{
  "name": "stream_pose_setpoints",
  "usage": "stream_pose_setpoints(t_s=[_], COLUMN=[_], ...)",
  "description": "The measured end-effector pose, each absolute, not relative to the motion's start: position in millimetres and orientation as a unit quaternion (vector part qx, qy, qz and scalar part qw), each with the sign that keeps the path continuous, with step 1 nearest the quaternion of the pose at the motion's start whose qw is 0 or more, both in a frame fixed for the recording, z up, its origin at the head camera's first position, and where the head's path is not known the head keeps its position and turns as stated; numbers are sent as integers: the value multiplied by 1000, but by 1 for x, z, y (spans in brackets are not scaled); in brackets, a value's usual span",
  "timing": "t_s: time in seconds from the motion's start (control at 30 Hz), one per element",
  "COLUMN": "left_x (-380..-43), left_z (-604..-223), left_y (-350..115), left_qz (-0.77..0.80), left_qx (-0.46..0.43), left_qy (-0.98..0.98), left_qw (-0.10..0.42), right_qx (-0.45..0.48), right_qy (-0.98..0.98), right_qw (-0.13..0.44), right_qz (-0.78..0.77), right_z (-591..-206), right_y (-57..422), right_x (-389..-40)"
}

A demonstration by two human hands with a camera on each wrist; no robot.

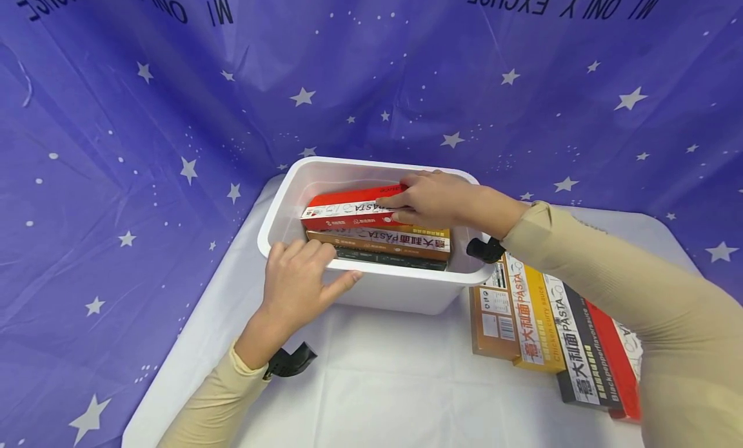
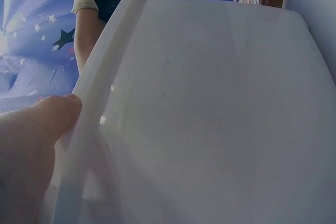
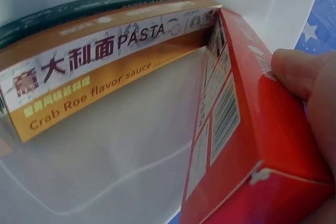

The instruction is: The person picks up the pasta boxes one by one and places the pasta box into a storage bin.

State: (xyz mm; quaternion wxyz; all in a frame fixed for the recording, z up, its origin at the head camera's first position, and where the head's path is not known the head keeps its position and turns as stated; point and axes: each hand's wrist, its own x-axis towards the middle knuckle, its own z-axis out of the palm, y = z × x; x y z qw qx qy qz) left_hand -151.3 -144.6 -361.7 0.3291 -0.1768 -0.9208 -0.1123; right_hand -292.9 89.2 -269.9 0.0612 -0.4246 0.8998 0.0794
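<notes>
A white plastic bin stands on the table. My left hand holds its near left rim, fingers over the edge and the thumb against the rim. Inside the bin, my right hand grips a red pasta box by its top; the right wrist view shows this box tilted, its barcode side visible. Along the near wall of the bin stand a brown crab roe pasta box and a dark green box. The fingertips on the red box's far side are hidden.
Right of the bin, more pasta boxes lie side by side on the white cloth: a brown one, a yellow one, a black one and a red one, partly behind the right sleeve. A purple starry curtain hangs behind.
</notes>
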Motion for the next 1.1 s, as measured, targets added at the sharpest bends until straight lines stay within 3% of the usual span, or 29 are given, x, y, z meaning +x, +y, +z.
stream_pose_setpoints(t_s=[0.17,0.73,0.83,1.1], left_x=[-151,-152,-152,-151], left_z=[-361,-362,-362,-362], left_y=[-144,-143,-143,-144], left_qz=[-112,-117,-117,-111], left_qx=[-176,-175,-177,-176], left_qy=[-920,-919,-919,-921], left_qw=[331,332,331,330], right_qx=[-413,-358,-363,-383], right_qy=[904,909,906,910], right_qw=[78,213,213,139], right_qz=[76,35,44,81], right_z=[-271,-291,-298,-305], right_y=[87,84,84,77], right_x=[-293,-312,-314,-316])
